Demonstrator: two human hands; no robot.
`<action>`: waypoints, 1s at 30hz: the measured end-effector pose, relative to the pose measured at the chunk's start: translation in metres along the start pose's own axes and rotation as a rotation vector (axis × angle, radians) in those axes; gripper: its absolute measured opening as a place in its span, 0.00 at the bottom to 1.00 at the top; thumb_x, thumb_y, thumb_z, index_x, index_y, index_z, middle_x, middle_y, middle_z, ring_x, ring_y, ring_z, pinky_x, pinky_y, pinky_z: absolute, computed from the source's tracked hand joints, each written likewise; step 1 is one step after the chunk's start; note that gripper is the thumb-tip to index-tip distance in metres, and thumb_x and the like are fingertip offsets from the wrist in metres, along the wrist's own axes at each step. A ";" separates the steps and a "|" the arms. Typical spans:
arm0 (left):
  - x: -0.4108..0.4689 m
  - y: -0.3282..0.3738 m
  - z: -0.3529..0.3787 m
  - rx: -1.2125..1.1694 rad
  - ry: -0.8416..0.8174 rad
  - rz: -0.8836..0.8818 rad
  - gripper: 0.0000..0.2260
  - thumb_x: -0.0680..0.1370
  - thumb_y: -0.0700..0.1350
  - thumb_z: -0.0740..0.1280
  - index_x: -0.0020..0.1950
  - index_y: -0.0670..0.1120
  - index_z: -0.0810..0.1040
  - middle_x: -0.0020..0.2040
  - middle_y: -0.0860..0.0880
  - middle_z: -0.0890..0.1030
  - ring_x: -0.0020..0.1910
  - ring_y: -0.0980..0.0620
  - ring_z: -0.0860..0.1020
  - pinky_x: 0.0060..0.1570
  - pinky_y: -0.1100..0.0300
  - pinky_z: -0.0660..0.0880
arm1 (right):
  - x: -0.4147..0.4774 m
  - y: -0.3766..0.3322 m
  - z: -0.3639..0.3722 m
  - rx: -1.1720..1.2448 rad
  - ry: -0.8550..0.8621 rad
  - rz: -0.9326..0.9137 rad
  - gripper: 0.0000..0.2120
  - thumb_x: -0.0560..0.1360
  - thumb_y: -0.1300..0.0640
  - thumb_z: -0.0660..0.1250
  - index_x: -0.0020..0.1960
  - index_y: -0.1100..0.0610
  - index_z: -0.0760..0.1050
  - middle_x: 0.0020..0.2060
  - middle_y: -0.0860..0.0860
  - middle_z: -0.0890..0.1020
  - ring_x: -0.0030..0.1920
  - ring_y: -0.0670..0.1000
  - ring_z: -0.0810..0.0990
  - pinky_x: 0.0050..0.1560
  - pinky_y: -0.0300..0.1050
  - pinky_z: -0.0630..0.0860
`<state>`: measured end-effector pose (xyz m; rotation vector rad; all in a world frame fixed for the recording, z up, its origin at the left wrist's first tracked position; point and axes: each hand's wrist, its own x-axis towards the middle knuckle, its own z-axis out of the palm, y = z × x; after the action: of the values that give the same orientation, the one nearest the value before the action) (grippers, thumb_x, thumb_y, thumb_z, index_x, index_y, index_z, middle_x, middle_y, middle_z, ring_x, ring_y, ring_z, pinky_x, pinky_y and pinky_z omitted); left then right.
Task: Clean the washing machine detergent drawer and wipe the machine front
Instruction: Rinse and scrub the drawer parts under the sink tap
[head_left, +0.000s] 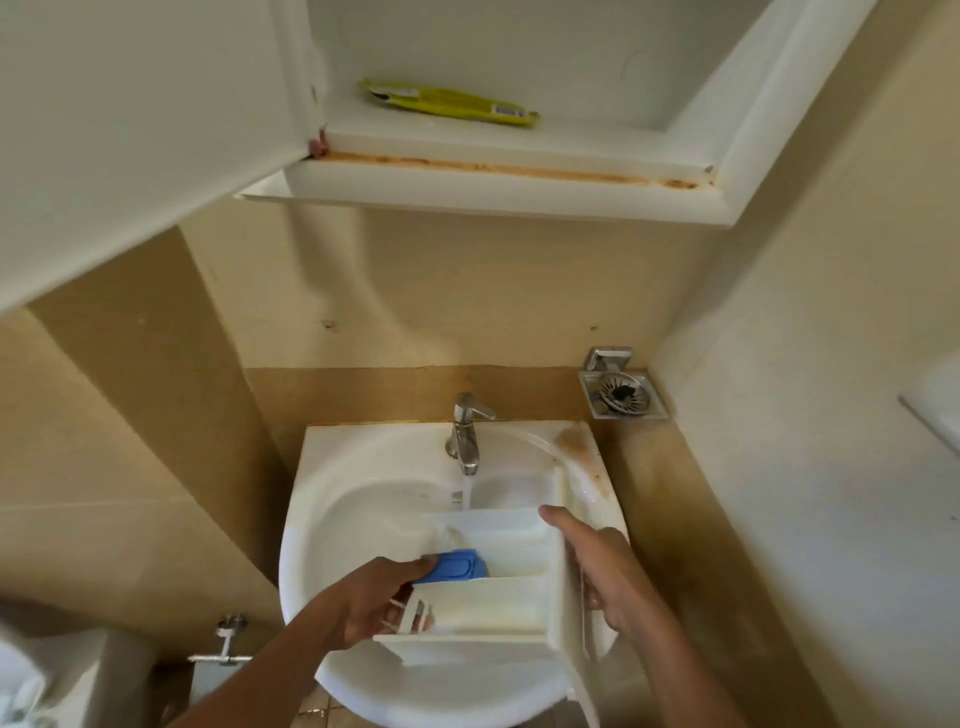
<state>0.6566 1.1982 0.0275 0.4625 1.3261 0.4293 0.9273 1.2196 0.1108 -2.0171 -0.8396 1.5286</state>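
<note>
A white detergent drawer (498, 597) with several compartments and a blue insert (454, 565) is held over a white sink (332, 525). Water runs from the chrome tap (465, 434) into the drawer's far end. My left hand (363, 603) grips the drawer's left side beside the blue insert. My right hand (602, 566) holds the drawer's front panel on the right, with the thumb stretched along its top edge. The washing machine is not in view.
An open white wall cabinet (509, 171) hangs above the sink, its door (140, 114) swung out at left, with a yellow packet (452, 101) on its shelf. A metal soap holder (621, 397) is fixed at right. Tiled walls close in on both sides.
</note>
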 end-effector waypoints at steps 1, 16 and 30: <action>-0.001 0.001 -0.004 0.014 0.036 0.018 0.24 0.74 0.56 0.75 0.60 0.39 0.82 0.45 0.38 0.84 0.40 0.41 0.84 0.43 0.50 0.82 | 0.009 -0.003 0.004 0.016 -0.034 0.011 0.34 0.60 0.34 0.76 0.51 0.60 0.78 0.36 0.52 0.84 0.37 0.54 0.82 0.37 0.47 0.80; -0.008 0.039 0.001 -0.113 0.537 0.156 0.21 0.72 0.61 0.74 0.51 0.44 0.80 0.45 0.42 0.85 0.43 0.41 0.84 0.29 0.55 0.80 | 0.097 -0.060 0.021 -0.068 -0.376 0.029 0.30 0.62 0.32 0.76 0.56 0.51 0.85 0.58 0.55 0.85 0.61 0.56 0.82 0.62 0.49 0.77; 0.008 0.027 -0.001 -0.106 0.140 0.059 0.11 0.80 0.47 0.70 0.56 0.41 0.83 0.47 0.41 0.87 0.43 0.44 0.85 0.38 0.54 0.82 | 0.030 0.008 -0.006 0.101 -0.101 0.048 0.32 0.59 0.44 0.82 0.55 0.63 0.82 0.46 0.60 0.87 0.45 0.60 0.86 0.46 0.53 0.80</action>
<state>0.6562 1.2251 0.0354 0.3899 1.4196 0.5871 0.9405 1.2358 0.0865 -1.9148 -0.7415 1.6769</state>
